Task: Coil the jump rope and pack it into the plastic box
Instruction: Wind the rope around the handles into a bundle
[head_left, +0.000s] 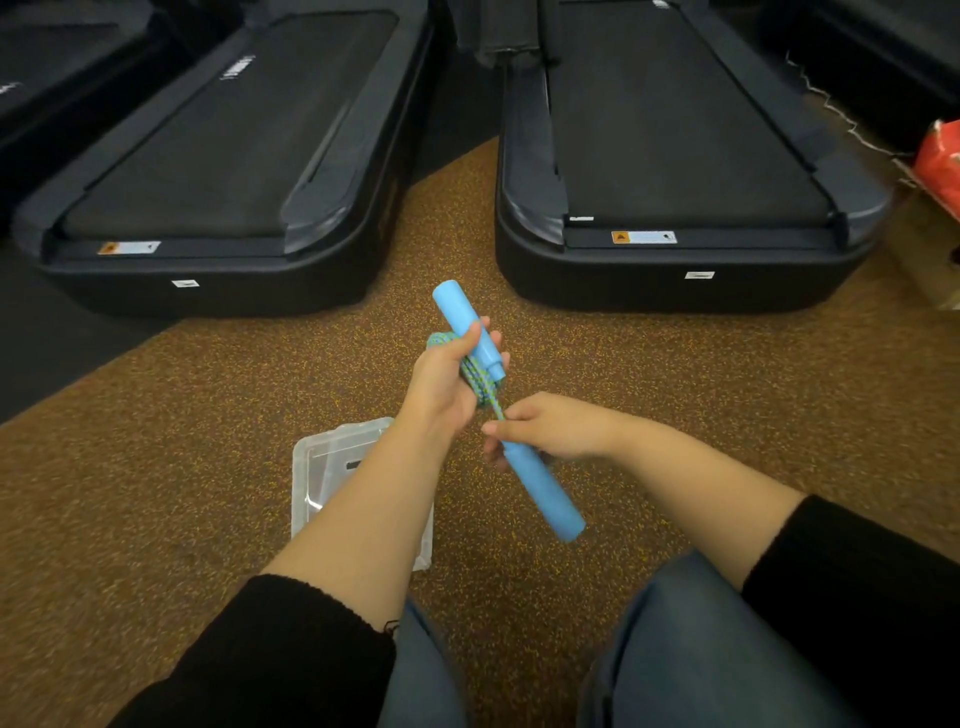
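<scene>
My left hand (441, 384) grips one blue handle (465, 325) of the jump rope, which points up and away, together with the blue-green braided rope (475, 382) coiled around that hand. My right hand (545, 426) holds the second blue handle (545, 493) near its rope end; this handle slants down to the right. A short straight piece of rope joins the coil to it. The clear plastic box (324, 467) lies on the floor below my left forearm, partly hidden by it.
Two black treadmill decks, one (218, 171) at the left and one (675, 156) at the right, stand ahead with a strip of speckled brown floor (447, 218) between them. A red object (940, 161) sits at the right edge. My knees in jeans are at the bottom.
</scene>
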